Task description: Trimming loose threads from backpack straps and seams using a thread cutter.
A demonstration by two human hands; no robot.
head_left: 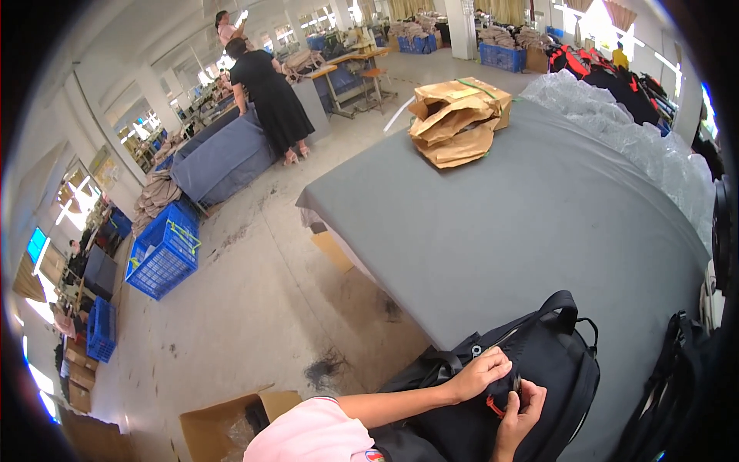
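A black backpack [566, 369] lies at the near edge of the grey-covered table, its carry handle loop [566, 302] standing up. My left hand [483, 373] is closed, fingertips pinched together over the pack's upper panel. Just right of it and nearer to me, my right hand [523, 414] closes thumb and fingers on a small dark piece of the pack. The two hands almost meet; what exactly lies between their fingertips is mostly hidden. An orange-red cord pull [493, 406] hangs beside my right thumb.
The grey table cover [493, 231] stretches away, with a crumpled brown paper bag [454, 127] at the far end. Clear plastic wrap [616, 112] piles along the right. Another black bag [666, 385] lies at right. An open carton [223, 427] and blue crate [164, 250] stand on the floor at left.
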